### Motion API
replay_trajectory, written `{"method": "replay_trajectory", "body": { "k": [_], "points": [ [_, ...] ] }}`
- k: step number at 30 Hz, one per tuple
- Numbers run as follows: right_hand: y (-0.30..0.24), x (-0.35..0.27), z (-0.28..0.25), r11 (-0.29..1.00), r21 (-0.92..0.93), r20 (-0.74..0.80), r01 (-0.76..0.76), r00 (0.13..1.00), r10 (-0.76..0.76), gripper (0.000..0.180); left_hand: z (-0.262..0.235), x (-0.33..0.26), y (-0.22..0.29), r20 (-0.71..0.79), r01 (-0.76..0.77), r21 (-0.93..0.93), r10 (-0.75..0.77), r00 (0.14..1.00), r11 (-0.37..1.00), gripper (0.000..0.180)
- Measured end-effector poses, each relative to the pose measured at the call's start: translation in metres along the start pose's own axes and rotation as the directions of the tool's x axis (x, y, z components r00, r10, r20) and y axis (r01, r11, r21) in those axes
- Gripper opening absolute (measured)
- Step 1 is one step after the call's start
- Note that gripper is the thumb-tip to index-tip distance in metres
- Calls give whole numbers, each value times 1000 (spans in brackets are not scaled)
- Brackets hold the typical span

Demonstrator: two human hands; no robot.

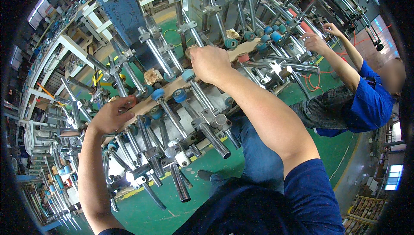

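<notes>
A long, light wooden strip [144,105] runs diagonally between rows of blue rollers [179,95] on metal rods. At its left part my left hand [110,116] reaches over the strip, fingers curved and thumb apart from them. Higher up and to the right, my right hand [211,65] is closed above the strip, beside a blue roller [188,75]. A bit of tan material shows at its fingertips; most of whatever it grips is hidden. Between my hands a rough tan block [153,77] sits behind the strip.
Chrome rods with clamps [211,121] jut out on both sides of the strip. A co-worker in a blue shirt [373,99] stands at the right, hands over the line's far end. A blue post [116,9] rises behind; the floor [194,209] is green.
</notes>
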State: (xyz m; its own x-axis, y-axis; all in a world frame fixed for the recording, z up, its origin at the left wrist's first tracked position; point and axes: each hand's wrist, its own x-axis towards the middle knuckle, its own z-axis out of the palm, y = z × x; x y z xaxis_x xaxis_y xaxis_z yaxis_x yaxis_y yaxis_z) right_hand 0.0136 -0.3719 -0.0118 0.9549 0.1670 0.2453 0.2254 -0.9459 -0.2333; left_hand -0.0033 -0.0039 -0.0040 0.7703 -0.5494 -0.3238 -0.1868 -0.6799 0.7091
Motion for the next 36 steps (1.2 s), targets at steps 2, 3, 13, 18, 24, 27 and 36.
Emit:
{"method": "replay_trajectory", "body": {
  "k": [2,3,13,18,24,27,36],
  "points": [
    [0,0,1,1000,-10,6,1,1000,-1,15,0,0,-3,-5,-10,-9,10,1000,1000,54],
    [0,1,1,1000,-7,-5,-2,1000,2,15,0,0,-3,-8,-15,-13,15,1000,1000,53],
    [1,2,-1,1000,-3,-35,-8,999,8,15,0,-1,13,-3,1,28,-1,1000,1000,51],
    [-2,2,-3,1000,-4,-23,-7,1000,7,15,0,-1,7,-2,1,18,-1,1000,1000,50],
    [2,2,0,1000,-24,-6,-4,1000,4,14,0,0,10,-5,-14,72,14,1000,997,50],
    [3,1,1,1000,-21,-17,14,1000,-14,14,-1,0,12,-1,-1,69,1,1000,998,51],
    [0,2,-1,1000,-2,-36,-5,999,5,14,-1,-1,7,-8,-1,57,2,1000,998,52]
  ]
}}
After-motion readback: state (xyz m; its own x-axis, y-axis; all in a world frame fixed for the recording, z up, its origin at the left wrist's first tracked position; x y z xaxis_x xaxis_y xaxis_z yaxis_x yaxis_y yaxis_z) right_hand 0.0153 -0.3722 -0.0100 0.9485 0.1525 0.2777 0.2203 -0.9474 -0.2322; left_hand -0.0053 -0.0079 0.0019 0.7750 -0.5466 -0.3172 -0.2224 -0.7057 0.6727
